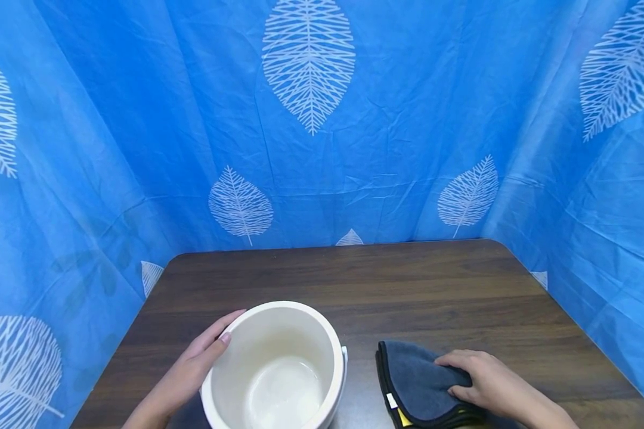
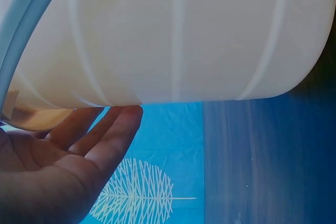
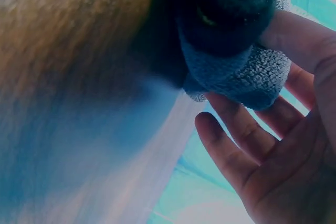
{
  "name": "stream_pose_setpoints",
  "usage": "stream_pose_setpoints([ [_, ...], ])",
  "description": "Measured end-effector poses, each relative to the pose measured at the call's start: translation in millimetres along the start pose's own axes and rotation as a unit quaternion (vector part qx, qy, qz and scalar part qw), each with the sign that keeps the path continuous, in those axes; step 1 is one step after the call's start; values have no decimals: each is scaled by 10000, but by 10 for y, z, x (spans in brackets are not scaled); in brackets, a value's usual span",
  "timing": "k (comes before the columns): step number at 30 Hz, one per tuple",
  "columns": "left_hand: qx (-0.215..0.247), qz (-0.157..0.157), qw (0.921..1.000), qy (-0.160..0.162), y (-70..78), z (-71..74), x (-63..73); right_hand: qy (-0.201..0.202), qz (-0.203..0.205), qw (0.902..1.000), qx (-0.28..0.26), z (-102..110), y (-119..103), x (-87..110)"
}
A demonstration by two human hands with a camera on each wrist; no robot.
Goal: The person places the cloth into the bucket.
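Note:
A white bucket [image 1: 330, 381] stands at the table's near middle, its mouth facing up and its inside bare. My left hand [image 1: 193, 363] rests against the bucket's left side near the rim. In the left wrist view its fingers [image 2: 118, 129] are nearly straight, tips touching the outer wall. To the right, my right hand [image 1: 485, 381] pinches a folded dark grey cloth [image 1: 415, 375] between thumb and fingers. The cloth has black edging, a white tag and a yellow patch at its near edge. In the right wrist view, the cloth [image 3: 226, 72] bunches beside the thumb.
The dark wooden table [image 1: 327, 274] has rounded far corners. Blue curtains [image 1: 386, 149] with white leaf prints hang behind it and along both sides. A pale bucket handle [image 1: 344, 363] hangs down the bucket's right side.

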State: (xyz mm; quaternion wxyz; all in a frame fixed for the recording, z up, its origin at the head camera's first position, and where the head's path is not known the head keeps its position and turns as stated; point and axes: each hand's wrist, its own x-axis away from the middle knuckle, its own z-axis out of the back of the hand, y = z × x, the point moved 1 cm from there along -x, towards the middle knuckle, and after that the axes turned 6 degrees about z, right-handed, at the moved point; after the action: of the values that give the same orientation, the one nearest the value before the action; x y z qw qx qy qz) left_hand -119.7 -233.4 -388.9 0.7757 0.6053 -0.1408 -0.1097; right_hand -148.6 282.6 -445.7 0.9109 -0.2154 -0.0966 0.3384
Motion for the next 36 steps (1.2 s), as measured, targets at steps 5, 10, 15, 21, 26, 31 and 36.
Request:
stream_pose_setpoints([
  [5,-13,41,10000,40,8,-1,-9,59,42,9997,-225,16,-9,6],
  [10,-17,15,10000,46,11,-5,-12,107,18,9991,-407,37,-29,9],
  [15,11,116,9999,70,16,-4,-19,357,156,9987,-335,68,-62,24],
  [21,36,143,9999,39,12,-5,-13,748,412,9963,-102,123,-86,52],
  [26,46,137,9999,11,11,-6,-6,1018,416,9939,-69,192,-98,66],
  [31,96,48,9999,-38,11,-13,0,1415,391,9892,39,243,-123,78],
  [36,64,39,10000,-14,12,-16,3,1723,499,9836,194,279,-146,76],
])
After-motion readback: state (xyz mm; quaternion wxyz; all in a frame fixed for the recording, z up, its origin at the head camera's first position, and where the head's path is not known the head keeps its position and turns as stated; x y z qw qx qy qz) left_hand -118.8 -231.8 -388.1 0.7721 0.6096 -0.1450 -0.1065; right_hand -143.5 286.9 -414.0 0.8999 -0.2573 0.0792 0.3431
